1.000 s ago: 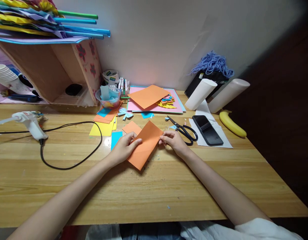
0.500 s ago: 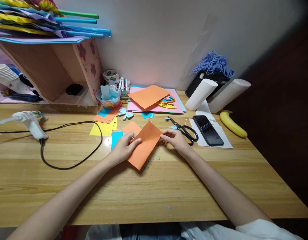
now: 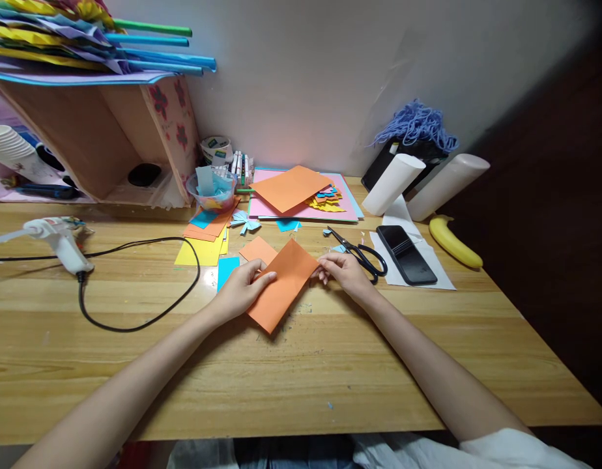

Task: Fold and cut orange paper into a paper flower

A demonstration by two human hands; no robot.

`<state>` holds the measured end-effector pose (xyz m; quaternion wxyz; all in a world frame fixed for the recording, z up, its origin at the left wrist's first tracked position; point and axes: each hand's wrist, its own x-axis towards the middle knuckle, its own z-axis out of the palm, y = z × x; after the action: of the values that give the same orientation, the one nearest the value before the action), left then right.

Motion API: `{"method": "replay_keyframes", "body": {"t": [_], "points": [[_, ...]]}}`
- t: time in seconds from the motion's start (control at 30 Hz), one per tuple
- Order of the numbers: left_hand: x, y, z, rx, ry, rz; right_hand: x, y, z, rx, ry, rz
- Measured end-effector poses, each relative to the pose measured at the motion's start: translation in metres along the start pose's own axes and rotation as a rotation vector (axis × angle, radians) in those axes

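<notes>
A folded orange paper rectangle point(image 3: 285, 283) lies slanted on the wooden desk point(image 3: 301, 365) in front of me. My left hand point(image 3: 242, 290) presses flat on its left half, fingers spread over the sheet. My right hand point(image 3: 347, 272) pinches the paper's right corner between thumb and fingers. A smaller orange piece point(image 3: 257, 249) and a blue piece point(image 3: 227, 270) lie just behind my left hand.
Black scissors point(image 3: 362, 256), a phone point(image 3: 406, 255) on white paper and a banana point(image 3: 453, 242) lie to the right. A glue gun point(image 3: 57, 240) with a looping black cord point(image 3: 139, 306) lies left. Coloured sheets point(image 3: 301, 192), a plastic cup point(image 3: 212, 189), two white rolls point(image 3: 418, 182) and a cardboard shelf point(image 3: 100, 137) stand at the back.
My right hand has worked slightly along the paper's right corner, and the sheet shifted a little. My left hand has stayed pressed on it.
</notes>
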<state>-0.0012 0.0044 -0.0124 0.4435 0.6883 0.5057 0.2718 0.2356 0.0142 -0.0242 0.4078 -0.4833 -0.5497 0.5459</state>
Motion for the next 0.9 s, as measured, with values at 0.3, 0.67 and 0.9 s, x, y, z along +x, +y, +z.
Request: {"method": "replay_keyframes", "body": {"t": [0.3, 0.67, 0.9], "points": [[-0.003, 0.002, 0.0, -0.095, -0.013, -0.023, -0.013, -0.006, 0.015, -0.087, -0.145, 0.077], [-0.003, 0.008, 0.004, -0.532, -0.088, -0.081, -0.015, 0.006, 0.035, 0.208, 0.368, -0.061], [-0.012, 0.006, 0.017, -0.539, -0.103, 0.038, -0.02, 0.001, 0.043, 0.23, 0.363, -0.002]]}}
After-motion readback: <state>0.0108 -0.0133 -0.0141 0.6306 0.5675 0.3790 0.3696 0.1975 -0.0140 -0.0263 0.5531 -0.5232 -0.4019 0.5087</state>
